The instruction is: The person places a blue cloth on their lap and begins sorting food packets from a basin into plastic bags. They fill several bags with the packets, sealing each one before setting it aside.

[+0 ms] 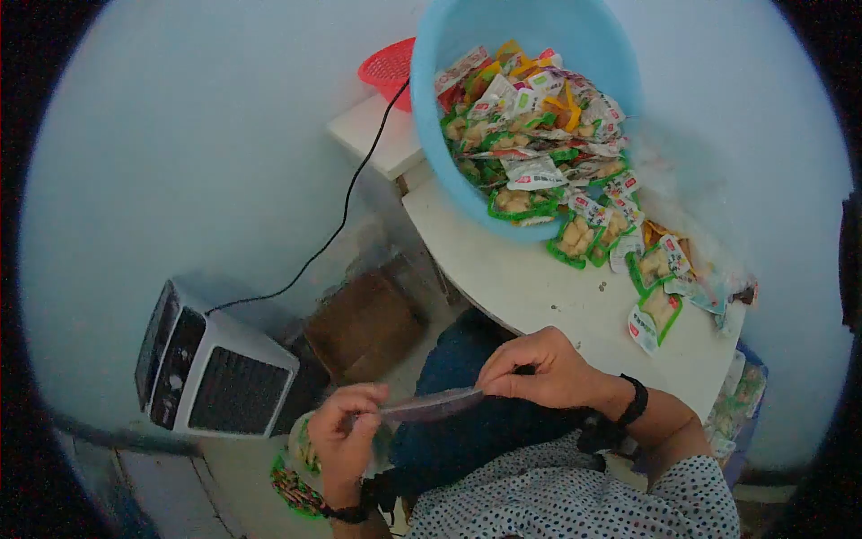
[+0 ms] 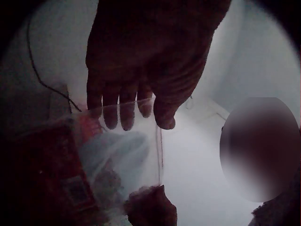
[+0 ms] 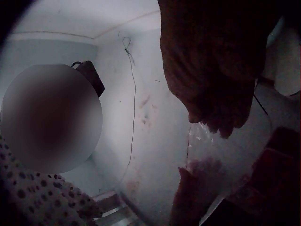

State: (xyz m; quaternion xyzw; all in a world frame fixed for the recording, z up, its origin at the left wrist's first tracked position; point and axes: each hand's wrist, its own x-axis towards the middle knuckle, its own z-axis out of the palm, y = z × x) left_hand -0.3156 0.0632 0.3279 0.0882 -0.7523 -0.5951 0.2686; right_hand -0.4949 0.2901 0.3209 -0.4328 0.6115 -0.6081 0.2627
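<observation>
A clear plastic bag (image 1: 431, 407) with red printing is stretched between my two hands above the lap. My left hand (image 1: 343, 440) pinches one end; in the left wrist view its thumb and fingers lie on either side of the bag's clear edge (image 2: 153, 141). At the other end, my right hand (image 1: 549, 373) pinches the bag between thumb and fingertips. The right wrist view is dark, with the right hand (image 3: 214, 80) over the shiny plastic (image 3: 202, 136).
A tilted blue basin (image 1: 429, 117) full of small food packets (image 1: 530, 135) leans on the white table (image 1: 503, 278). Several packets (image 1: 660, 310) lie spilled beside it. A red basket (image 1: 388, 67) stands behind. Left are a heater-like box (image 1: 238, 386) with a black cord and a brown carton (image 1: 364, 323).
</observation>
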